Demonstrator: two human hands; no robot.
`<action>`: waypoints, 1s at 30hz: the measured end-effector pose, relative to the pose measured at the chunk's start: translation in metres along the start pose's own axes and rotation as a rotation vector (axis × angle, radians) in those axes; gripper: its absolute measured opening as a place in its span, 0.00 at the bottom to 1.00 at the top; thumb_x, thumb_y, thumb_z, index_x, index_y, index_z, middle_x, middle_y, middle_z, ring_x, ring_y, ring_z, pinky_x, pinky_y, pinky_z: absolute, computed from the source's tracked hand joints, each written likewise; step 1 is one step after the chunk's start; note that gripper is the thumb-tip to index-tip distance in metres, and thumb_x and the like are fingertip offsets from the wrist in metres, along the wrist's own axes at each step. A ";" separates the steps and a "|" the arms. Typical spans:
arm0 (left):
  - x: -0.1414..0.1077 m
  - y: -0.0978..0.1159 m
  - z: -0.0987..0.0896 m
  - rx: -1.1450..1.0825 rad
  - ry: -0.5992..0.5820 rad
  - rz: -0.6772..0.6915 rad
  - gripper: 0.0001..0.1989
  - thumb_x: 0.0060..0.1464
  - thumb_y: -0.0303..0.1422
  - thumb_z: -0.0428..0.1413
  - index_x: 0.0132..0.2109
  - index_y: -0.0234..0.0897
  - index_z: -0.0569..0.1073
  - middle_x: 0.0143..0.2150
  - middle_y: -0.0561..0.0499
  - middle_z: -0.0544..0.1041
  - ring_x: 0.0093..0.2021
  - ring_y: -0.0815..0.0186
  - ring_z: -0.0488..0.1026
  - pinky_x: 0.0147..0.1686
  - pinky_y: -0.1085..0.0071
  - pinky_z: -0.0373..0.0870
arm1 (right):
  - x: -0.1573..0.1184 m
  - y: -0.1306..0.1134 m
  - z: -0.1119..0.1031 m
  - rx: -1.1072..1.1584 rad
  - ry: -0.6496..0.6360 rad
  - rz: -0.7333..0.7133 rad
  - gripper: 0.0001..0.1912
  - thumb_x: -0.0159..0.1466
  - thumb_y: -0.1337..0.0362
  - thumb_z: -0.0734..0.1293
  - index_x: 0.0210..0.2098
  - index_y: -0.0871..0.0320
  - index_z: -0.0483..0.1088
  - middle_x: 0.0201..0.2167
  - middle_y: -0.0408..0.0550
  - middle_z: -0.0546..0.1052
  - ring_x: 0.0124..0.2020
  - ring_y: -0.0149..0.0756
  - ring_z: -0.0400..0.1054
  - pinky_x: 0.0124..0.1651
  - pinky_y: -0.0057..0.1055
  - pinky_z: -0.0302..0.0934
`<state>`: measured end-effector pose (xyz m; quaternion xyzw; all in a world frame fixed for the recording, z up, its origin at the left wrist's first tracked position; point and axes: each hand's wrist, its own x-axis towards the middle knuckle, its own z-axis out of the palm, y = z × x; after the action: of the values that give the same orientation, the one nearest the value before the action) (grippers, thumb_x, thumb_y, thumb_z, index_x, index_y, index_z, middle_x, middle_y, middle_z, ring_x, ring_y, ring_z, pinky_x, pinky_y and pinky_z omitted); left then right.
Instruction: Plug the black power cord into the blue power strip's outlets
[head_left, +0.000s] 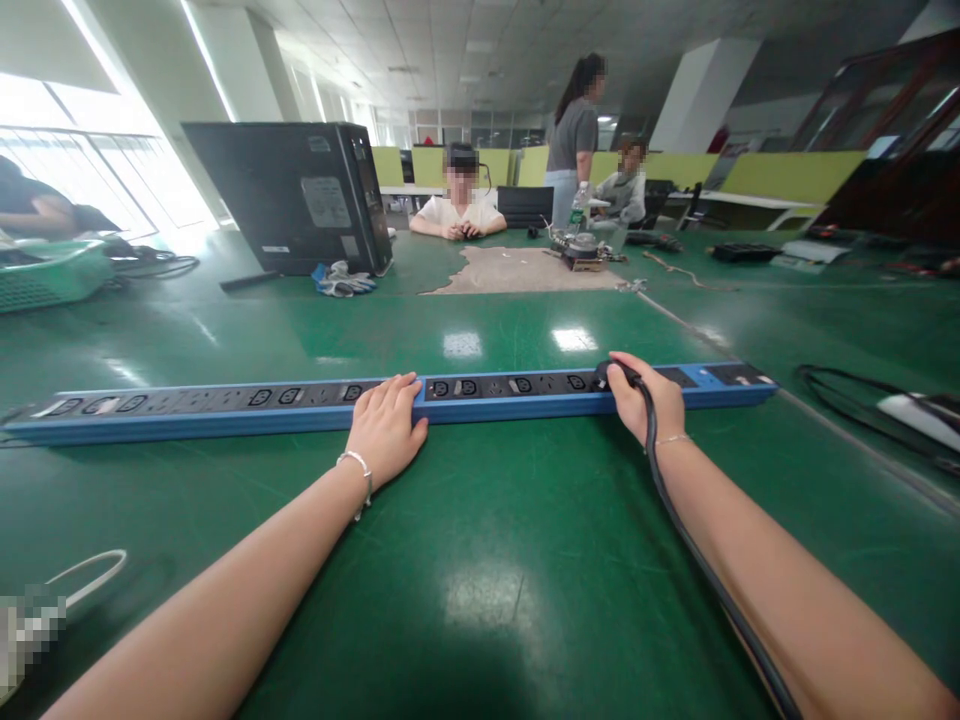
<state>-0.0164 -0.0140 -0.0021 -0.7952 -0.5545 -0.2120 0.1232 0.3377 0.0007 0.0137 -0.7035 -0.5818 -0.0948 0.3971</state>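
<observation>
A long blue power strip [495, 402] with a row of black sockets lies across the green table in front of me. My left hand [386, 425] is laid over its middle, fingers reaching across the top and the thumb by the near side, gripping it. Towards the strip's right end, my right hand [651, 400] is closed on a black plug [602, 374] held at the socket face; its prongs are hidden, so I cannot tell how deep it sits. From the plug a thick black cable [675, 510] runs down along my right forearm.
A black computer case [292, 200] stands at the back left, with gloves [343, 280] beside it. A green basket [52, 275] is far left. Cardboard [517, 270] lies ahead, before a seated person [459, 215]. Black cables [847, 395] lie at right.
</observation>
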 end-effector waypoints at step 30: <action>0.000 0.001 -0.002 -0.004 -0.003 -0.008 0.22 0.53 0.34 0.50 0.56 0.36 0.63 0.60 0.44 0.65 0.60 0.55 0.60 0.58 0.57 0.54 | -0.021 -0.003 0.019 -0.004 0.053 -0.034 0.21 0.62 0.56 0.55 0.47 0.57 0.71 0.47 0.54 0.75 0.51 0.43 0.66 0.58 0.47 0.50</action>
<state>-0.0158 -0.0151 -0.0004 -0.7937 -0.5573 -0.2122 0.1199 0.3225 -0.0026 -0.0102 -0.6916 -0.5825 -0.1214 0.4094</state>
